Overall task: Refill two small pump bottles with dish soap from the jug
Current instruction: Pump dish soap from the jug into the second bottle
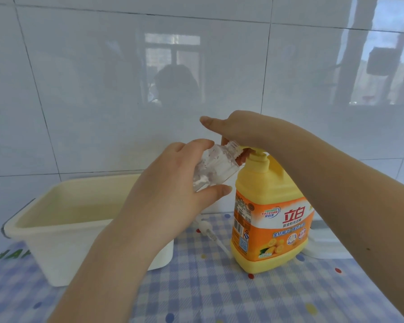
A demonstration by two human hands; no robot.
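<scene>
On the checked-cloth surface [196, 287], near its back edge by the tiled wall, stands the yellow soap jug [266, 220], upright, orange label facing the camera. The right hand [238, 128] sits on top of the jug's pump head, palm down, thumb sticking out to the left; the fingers go over the far side of the pump and are mostly hidden, so can't tell how tightly they curl. Grip state for that hand: pressing/resting on the pump, exact hold unclear.

The left hand [173, 190] holds a small clear bottle [216, 166] up off the surface, w/ thumb underneath and fingers wrapped over the top, so a firm grip round the body. Bottle is tilted, open threaded neck pointing up and right, right at the jug's spout. No pump on this bottle.

A white pump w/ dip tube [210, 234] lies flat on the cloth just left of the jug's base, partly behind the left hand. At the surface's left side sits a cream rectangular tub [56, 220], open top. A white lidded container [324, 245] pokes out behind the jug toward the right edge, partly covered by the right forearm.
</scene>
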